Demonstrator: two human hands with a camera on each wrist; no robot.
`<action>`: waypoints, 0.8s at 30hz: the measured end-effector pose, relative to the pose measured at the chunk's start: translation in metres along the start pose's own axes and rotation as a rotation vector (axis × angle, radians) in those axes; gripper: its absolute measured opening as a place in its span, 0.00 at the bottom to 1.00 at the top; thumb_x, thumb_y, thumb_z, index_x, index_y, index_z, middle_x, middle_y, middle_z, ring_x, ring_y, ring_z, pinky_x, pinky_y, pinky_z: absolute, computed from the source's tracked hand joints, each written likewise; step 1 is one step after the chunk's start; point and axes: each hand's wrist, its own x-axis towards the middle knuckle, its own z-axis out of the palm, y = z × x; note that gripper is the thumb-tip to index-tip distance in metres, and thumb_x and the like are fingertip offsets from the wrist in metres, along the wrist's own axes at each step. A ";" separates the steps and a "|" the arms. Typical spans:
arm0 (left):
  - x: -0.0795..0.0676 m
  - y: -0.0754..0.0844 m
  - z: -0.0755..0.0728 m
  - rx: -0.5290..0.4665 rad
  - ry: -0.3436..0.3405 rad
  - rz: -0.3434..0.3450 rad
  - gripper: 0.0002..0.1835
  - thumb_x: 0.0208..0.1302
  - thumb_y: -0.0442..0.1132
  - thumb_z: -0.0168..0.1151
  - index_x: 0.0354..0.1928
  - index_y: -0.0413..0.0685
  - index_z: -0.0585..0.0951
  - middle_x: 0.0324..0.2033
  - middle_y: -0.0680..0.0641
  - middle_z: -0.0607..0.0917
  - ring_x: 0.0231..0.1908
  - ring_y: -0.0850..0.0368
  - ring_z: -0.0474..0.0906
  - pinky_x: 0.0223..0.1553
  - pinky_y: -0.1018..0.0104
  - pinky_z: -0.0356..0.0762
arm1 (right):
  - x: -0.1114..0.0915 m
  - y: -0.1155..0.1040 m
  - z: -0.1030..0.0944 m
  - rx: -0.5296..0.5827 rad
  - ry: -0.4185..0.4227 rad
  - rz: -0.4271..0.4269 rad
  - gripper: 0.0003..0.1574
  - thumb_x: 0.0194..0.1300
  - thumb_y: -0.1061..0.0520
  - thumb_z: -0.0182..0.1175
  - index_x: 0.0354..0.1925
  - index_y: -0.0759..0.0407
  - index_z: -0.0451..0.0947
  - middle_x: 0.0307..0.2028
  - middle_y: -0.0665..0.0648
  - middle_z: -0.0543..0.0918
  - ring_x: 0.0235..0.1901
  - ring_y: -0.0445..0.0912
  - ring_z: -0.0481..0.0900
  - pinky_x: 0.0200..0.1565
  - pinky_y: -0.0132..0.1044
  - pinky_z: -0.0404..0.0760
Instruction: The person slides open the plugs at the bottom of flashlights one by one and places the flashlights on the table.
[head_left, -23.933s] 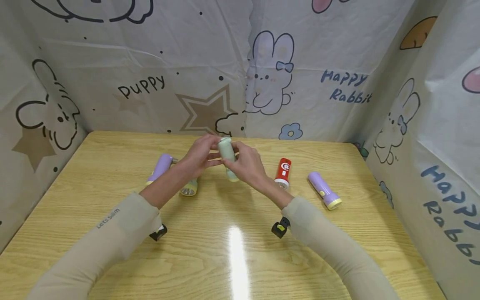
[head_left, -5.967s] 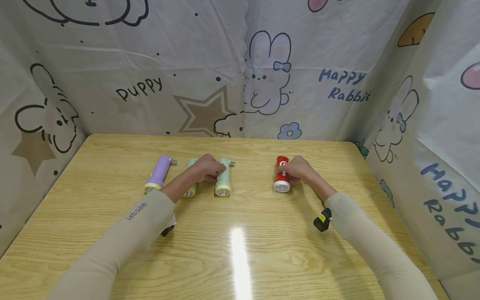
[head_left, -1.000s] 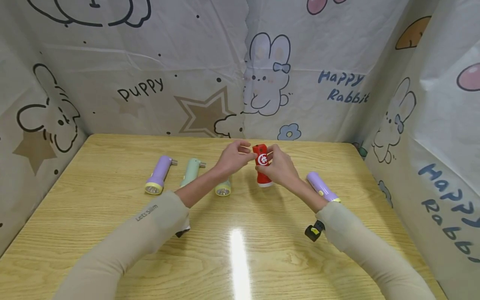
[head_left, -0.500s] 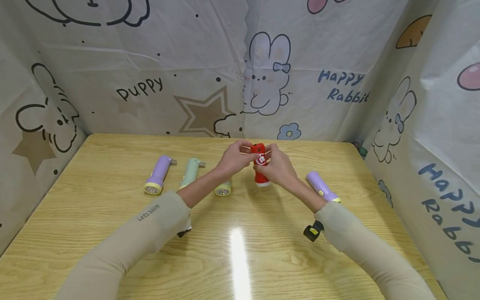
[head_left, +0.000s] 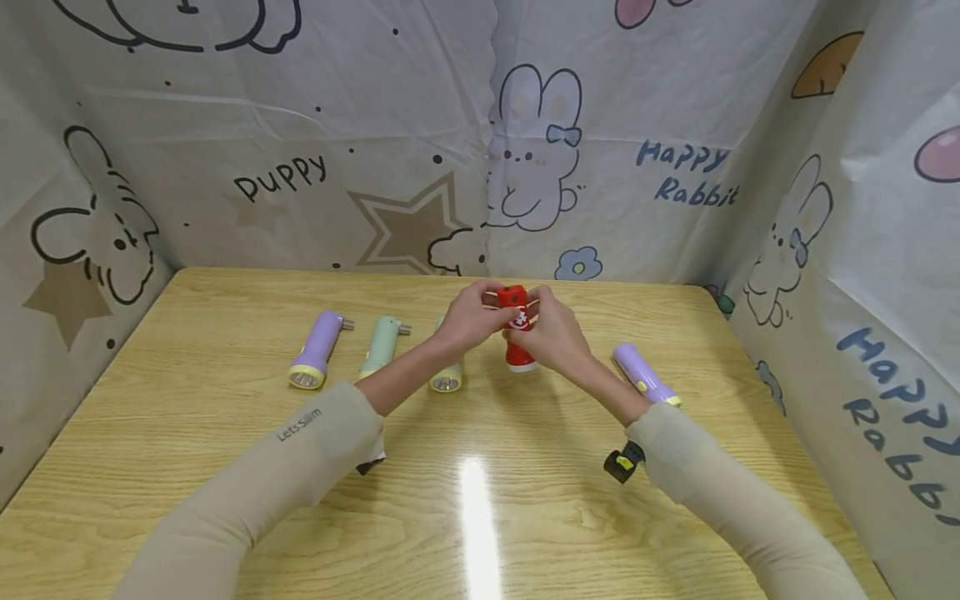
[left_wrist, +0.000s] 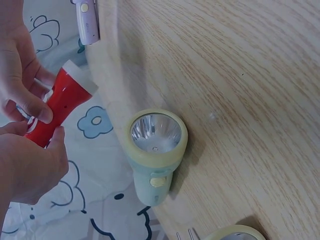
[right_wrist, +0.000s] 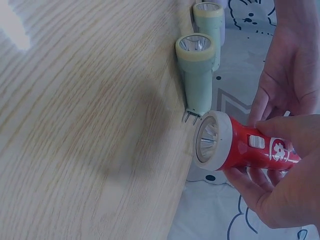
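Both hands hold a red flashlight (head_left: 519,354) with a white rim and a white printed emblem, raised near the table's back edge. My right hand (head_left: 558,333) grips its body, thumb on one side and fingers round the other, as the right wrist view shows. At its tail end, my left hand (head_left: 472,317) pinches it with the thumb across the front. The lens end points down toward me. Beside the left forearm lies a mint green flashlight (head_left: 447,381) with a pale yellow rim, partly covered by that hand. Metal prongs stick out of its tail in the right wrist view.
Left of the hands lie another green flashlight (head_left: 384,340) and a purple flashlight (head_left: 321,342), both with prongs out. A second purple flashlight (head_left: 643,372) lies by the right forearm, no prongs showing. Printed cloth (head_left: 405,150) surrounds the wooden table (head_left: 405,533).
The green flashlight held earlier now lies on the table with its prongs out. The red one was lifted and carried left; over the last second the left fingers closed on its tail.
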 end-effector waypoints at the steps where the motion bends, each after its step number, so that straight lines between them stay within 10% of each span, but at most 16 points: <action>1: 0.000 0.000 0.000 -0.003 0.000 0.003 0.24 0.57 0.38 0.64 0.55 0.42 0.70 0.43 0.43 0.77 0.42 0.53 0.75 0.39 0.66 0.78 | 0.000 0.000 0.000 0.001 -0.001 0.001 0.31 0.50 0.52 0.68 0.48 0.58 0.64 0.37 0.54 0.77 0.32 0.46 0.77 0.30 0.37 0.79; 24: 0.001 0.002 -0.006 -0.014 -0.016 0.003 0.23 0.58 0.37 0.63 0.56 0.44 0.70 0.43 0.43 0.76 0.41 0.53 0.75 0.38 0.65 0.78 | 0.002 -0.001 0.000 0.038 -0.031 -0.024 0.29 0.51 0.51 0.68 0.46 0.59 0.65 0.40 0.55 0.76 0.35 0.46 0.78 0.32 0.36 0.80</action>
